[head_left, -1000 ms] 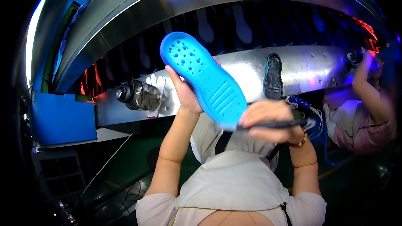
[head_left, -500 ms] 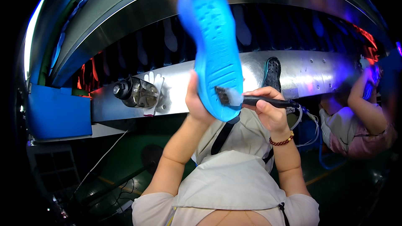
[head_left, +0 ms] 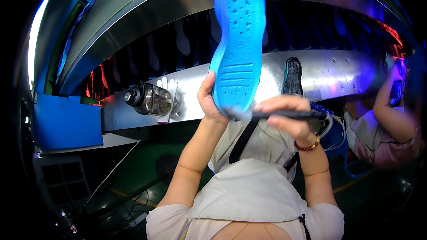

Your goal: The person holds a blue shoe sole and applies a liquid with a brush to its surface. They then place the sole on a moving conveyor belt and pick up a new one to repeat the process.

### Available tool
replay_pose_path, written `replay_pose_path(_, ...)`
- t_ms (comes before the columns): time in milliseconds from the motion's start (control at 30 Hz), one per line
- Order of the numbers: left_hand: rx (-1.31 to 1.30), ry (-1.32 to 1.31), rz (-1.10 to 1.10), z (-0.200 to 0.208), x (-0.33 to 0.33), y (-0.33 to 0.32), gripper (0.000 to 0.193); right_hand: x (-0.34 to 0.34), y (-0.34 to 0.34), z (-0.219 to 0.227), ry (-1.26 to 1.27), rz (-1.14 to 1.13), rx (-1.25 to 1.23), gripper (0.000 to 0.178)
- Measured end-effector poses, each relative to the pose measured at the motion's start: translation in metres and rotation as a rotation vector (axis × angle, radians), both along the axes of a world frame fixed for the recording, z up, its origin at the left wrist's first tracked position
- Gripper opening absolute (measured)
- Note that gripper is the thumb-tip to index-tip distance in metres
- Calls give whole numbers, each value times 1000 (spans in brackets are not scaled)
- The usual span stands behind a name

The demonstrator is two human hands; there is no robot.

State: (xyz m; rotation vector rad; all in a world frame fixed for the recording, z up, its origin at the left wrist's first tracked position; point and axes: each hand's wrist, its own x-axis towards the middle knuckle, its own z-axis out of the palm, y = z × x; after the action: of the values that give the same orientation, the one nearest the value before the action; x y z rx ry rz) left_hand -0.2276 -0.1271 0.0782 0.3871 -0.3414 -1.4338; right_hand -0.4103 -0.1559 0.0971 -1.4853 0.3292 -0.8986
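My left hand (head_left: 208, 100) grips a bright blue shoe sole (head_left: 240, 53) by the edge of its lower end. The sole is held up, its inner face toward me, showing small holes and raised bars. In my right hand (head_left: 291, 118) is a brush (head_left: 263, 115) with a black handle. Its bristle end, blurred by motion, lies over the sole's lower end; whether it touches is unclear. Behind my right hand, a black shoe sole (head_left: 293, 75) with a teal edge rests on the metal ledge (head_left: 191, 91).
A dark, clear-walled bottle (head_left: 155, 100) and a white glove (head_left: 171, 89) lie on the ledge at left. Beyond it, more soles stand in a dark slot under a curved metal panel (head_left: 160, 6). White tubes (head_left: 340, 133) hang at right, near another person (head_left: 387, 129).
The blue sole has turned more upright, its upper end swinging right. The brush has moved down to the sole's lower end, with my right hand slightly lower.
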Motion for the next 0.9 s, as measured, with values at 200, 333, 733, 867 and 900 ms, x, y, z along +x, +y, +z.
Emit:
replay_pose_path(200,25,-49,-55,3,8,-3,51,-2,-21,7,92,143,-313,19)
replay_pose_path(333,44,82,-196,10,11,-9,50,-1,-12,4,144,74,-331,19)
replay_pose_path(733,445,-545,-741,22,14,-1,52,-27,-22,14,372,451,-520,16)
replay_pose_path(867,497,-521,-788,26,9,1,54,-34,-29,12,424,396,-503,16)
replay_pose_path(900,487,-518,-797,25,8,0,54,-38,-28,9,448,429,-500,16)
